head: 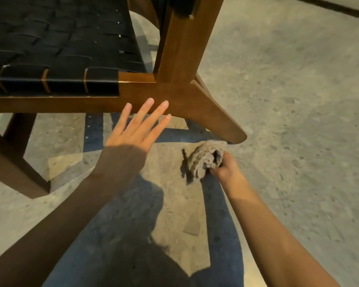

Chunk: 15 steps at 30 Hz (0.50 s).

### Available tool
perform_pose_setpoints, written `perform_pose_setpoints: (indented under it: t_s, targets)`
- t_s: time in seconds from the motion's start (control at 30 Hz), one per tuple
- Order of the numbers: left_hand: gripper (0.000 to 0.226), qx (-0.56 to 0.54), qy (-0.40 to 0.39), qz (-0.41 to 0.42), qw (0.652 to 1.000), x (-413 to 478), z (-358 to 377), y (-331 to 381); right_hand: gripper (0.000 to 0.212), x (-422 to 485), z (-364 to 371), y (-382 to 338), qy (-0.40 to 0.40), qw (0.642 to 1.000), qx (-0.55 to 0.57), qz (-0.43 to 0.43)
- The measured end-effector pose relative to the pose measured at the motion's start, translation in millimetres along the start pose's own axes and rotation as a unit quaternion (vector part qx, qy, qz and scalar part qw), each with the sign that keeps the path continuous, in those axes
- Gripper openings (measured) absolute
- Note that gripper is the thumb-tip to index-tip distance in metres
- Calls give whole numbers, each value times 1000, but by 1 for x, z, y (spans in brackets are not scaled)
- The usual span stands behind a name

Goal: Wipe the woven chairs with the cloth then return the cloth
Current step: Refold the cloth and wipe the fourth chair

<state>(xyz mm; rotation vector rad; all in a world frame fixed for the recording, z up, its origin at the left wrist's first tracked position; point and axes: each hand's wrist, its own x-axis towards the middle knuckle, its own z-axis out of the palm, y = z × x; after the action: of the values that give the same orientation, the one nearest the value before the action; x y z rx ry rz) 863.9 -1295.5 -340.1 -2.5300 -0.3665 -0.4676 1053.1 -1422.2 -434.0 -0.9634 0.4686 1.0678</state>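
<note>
A woven chair (56, 50) with a black strap seat and a brown wooden frame fills the upper left. My left hand (131, 133) is spread with straight fingers just in front of the chair's front rail (50, 104); I cannot tell whether the fingertips touch the wood. My right hand (226, 168) grips a crumpled grey-beige cloth (203, 160) low over the floor, close to the foot of the chair's slanted front right leg (222, 125).
The speckled concrete floor (288, 100) stretches to the right and back. A dark baseboard edge (330, 6) runs along the top right. Another chair leg (15, 162) stands at the left. My legs in blue trousers (222, 235) are below.
</note>
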Motion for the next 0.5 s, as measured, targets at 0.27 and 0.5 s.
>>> perform_pose_setpoints:
  t_s: [0.27, 0.5]
  targets:
    - [88, -5, -9, -21, 1000, -12, -8, -22, 42, -13, 19, -12, -82, 983, 161, -22]
    - [94, 6, -6, -38, 999, -21, -12, -34, 48, -21, 58, 17, -225, 963, 141, -36]
